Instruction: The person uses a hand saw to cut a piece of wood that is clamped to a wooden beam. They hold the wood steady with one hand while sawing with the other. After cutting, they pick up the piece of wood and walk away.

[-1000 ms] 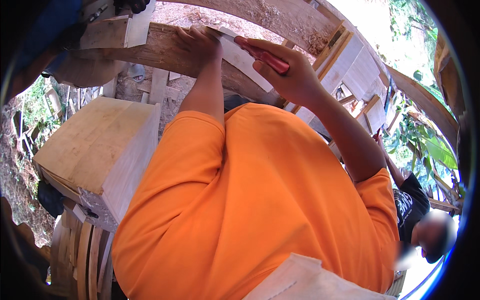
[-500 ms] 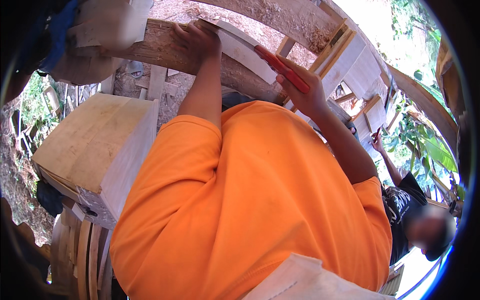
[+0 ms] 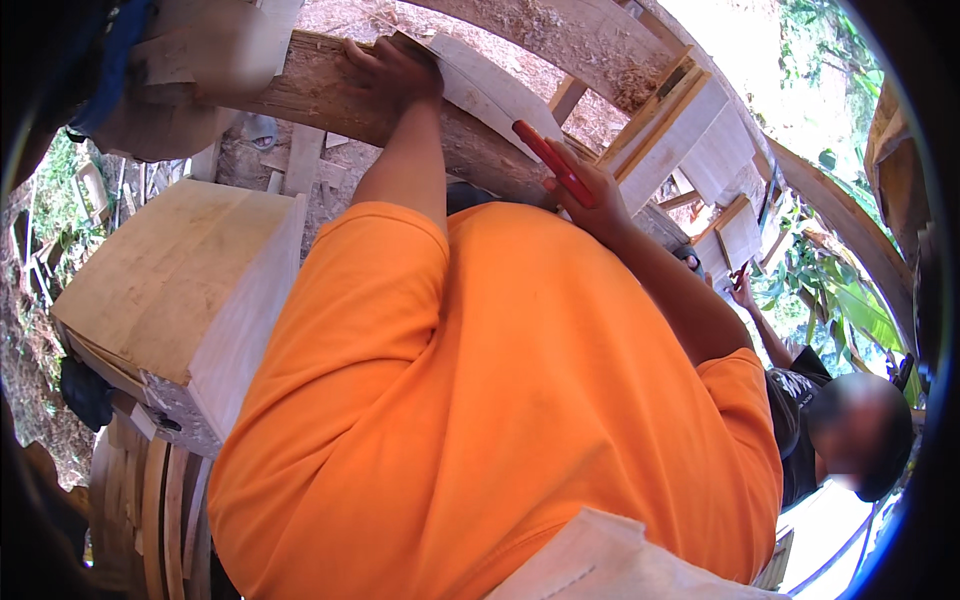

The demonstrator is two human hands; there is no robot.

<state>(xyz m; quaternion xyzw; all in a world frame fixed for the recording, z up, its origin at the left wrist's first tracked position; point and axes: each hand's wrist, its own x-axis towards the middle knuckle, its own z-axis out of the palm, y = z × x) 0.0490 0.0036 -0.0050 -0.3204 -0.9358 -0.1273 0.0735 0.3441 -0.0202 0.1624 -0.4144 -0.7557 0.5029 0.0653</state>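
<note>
My left hand point(image 3: 405, 78) lies on a rough wooden beam point(image 3: 325, 85), its fingers spread over the wood. A dark, thin edge shows beside its knuckles. Just to the right is a pale, thin board point(image 3: 490, 82) along the beam. My right hand point(image 3: 592, 192) is closed around the red handle of a saw point(image 3: 553, 163). Its blade looks like a thin line, nearly edge-on, running up and left over the pale board toward my left hand. Whether its teeth touch the wood, I cannot tell.
A large wooden box point(image 3: 170, 265) stands at left, above stacked planks point(image 3: 165, 500). Wooden frames point(image 3: 660, 125) are at upper right. A co-worker in a black cap point(image 3: 885, 440) is at lower right, holding something small and red. Another person point(image 3: 110, 75) is close at upper left.
The saw's handle has swung slightly downward, and its blade now shows as a thinner line. My left hand stays on the beam. The co-worker at right has shifted, hand lower and further left.
</note>
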